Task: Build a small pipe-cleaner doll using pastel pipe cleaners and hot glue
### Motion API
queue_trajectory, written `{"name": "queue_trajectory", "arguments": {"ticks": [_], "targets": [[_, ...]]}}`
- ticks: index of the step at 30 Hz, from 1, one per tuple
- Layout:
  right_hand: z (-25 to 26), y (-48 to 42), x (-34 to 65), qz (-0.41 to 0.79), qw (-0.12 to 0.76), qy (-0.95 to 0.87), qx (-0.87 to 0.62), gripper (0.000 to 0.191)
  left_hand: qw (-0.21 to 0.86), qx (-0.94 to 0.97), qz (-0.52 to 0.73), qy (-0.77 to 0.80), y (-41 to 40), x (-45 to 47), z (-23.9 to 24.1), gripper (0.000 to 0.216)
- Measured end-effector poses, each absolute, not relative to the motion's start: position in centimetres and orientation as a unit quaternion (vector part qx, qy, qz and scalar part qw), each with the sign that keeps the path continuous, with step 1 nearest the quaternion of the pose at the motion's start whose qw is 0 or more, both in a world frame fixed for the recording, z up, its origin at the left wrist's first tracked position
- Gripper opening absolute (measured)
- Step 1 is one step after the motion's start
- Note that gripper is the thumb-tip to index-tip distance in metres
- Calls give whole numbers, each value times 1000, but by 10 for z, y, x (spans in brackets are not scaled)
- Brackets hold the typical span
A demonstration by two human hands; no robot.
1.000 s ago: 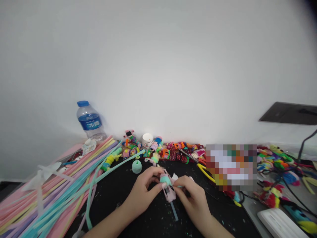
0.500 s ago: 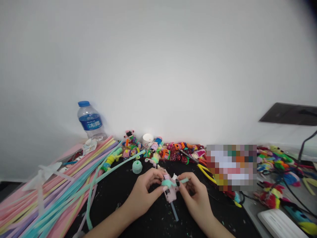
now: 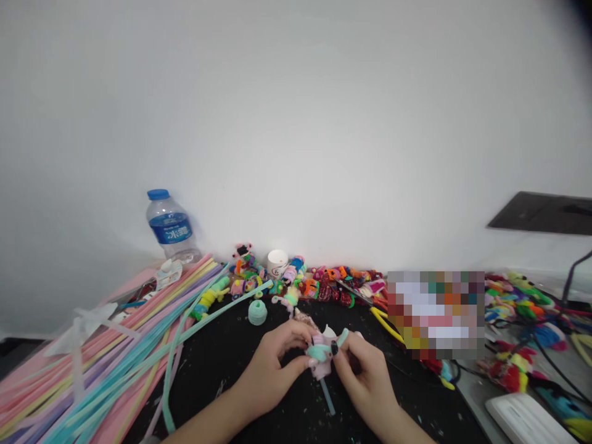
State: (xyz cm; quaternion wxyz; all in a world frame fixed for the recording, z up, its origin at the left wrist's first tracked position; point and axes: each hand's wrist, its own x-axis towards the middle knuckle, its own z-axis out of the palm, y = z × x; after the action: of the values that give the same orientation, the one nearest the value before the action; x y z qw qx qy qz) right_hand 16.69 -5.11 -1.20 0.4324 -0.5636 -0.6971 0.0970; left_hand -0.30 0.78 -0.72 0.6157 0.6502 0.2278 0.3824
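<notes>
Between my hands is a small pale-pink pipe-cleaner figure [image 3: 320, 370] with mint-green pipe cleaner wrapped across it. My left hand [image 3: 268, 370] grips its left side between thumb and fingers. From the other side, my right hand [image 3: 367, 373] pinches the mint pipe cleaner [image 3: 342, 337], whose short end points upward. Dark nails show at the right fingertips. A bluish translucent stick [image 3: 328, 398] juts out below the figure; whether it is joined to it I cannot tell. Left of the hands, a coiled mint-green piece [image 3: 258, 312] rests on the black mat [image 3: 217, 351].
Bundled pastel pipe cleaners [image 3: 106, 357] cover the left side, near a water bottle [image 3: 169, 228]. Colourful pipe-cleaner figures [image 3: 324, 288] and a white paper cup [image 3: 277, 263] line the wall. Yellow-handled pliers [image 3: 388, 327], cables and a white device [image 3: 522, 419] lie to the right.
The mint strand has swung from pointing right to pointing up and now crosses the figure at a slant. The figure has turned slightly in my fingers, and both hands have dropped a little.
</notes>
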Motion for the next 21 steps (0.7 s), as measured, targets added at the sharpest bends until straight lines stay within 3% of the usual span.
{"name": "queue_trajectory", "arguments": {"ticks": [21], "targets": [[-11, -53, 165, 119, 409, -755, -499, 20, 668, 614, 348, 235, 8, -2, -11, 21]]}}
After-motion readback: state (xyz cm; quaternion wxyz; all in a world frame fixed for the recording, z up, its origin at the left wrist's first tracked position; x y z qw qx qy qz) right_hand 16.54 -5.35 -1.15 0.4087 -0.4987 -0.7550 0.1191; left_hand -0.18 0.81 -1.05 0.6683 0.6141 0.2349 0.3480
